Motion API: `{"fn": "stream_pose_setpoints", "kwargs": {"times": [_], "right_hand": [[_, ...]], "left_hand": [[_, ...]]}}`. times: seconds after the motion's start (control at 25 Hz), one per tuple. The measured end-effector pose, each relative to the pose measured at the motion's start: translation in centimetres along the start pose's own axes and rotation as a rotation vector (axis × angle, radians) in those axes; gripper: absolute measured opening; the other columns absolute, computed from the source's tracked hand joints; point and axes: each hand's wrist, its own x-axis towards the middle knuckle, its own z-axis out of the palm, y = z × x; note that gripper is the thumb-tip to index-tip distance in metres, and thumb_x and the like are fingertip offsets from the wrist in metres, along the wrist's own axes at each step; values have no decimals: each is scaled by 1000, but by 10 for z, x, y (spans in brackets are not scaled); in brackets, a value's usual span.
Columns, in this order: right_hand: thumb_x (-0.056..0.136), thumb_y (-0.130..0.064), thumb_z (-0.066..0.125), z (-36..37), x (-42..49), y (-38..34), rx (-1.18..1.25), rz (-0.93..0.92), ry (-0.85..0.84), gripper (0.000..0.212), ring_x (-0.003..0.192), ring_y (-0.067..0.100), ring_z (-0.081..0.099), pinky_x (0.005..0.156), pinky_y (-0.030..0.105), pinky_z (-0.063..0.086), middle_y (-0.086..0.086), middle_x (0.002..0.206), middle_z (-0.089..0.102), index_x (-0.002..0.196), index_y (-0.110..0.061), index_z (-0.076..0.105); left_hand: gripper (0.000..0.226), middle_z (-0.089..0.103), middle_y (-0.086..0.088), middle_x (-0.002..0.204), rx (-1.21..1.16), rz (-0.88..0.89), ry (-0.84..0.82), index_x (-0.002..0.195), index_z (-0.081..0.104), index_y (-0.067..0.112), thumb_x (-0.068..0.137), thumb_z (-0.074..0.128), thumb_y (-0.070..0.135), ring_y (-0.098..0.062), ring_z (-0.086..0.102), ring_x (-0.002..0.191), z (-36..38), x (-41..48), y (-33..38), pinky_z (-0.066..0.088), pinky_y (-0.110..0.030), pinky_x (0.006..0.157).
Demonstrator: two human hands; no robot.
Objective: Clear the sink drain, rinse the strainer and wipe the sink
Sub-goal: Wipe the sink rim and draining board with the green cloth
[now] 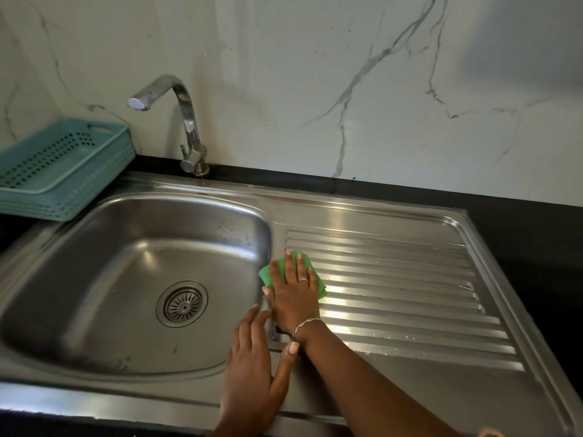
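Observation:
A stainless steel sink (pixel 94 310) has a round metal strainer (pixel 184 305) seated in its drain. To the right of the basin lies the ribbed drainboard (pixel 410 294). My right hand (pixel 295 298) presses flat on a green cloth (pixel 310 268) at the drainboard's left edge, next to the basin rim. A ring and a bracelet show on that hand. My left hand (pixel 252 364) rests flat on the sink's front rim with its fingers apart and nothing in it, its thumb near my right wrist.
A chrome faucet (pixel 186 121) stands behind the basin with its spout turned left; no water runs. A teal perforated basket (pixel 63 165) sits on the black counter (pixel 520 216) at the back left. A marble-patterned wall rises behind.

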Motion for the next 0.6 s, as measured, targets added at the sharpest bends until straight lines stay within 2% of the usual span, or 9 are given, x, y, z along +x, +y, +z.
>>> {"fn": "stream_pose_setpoints", "kwargs": {"times": [0.36,0.52,0.6], "right_hand": [[98,-36,30,-9,45,-1,-2,24,-20,55,144,34,-11,118,49,-2,12,158,-5,147,-23,9],[98,-34,29,-13,55,6,-8,12,-28,54,145,33,-8,118,48,1,11,158,-2,147,-22,11],[99,-34,28,-17,54,13,-4,-4,-41,52,145,32,-8,119,47,2,9,159,-2,147,-22,11]], "left_hand": [[80,32,-2,146,15,-16,2,131,40,18,71,22,66,-17,31,134,2,1,-2,36,-33,101],[99,31,-1,145,31,-25,-15,131,40,18,66,5,84,-17,29,136,0,2,-3,30,-27,102],[95,32,-1,144,24,-31,0,130,42,17,68,11,81,-18,31,135,0,2,-3,31,-28,102]]}}
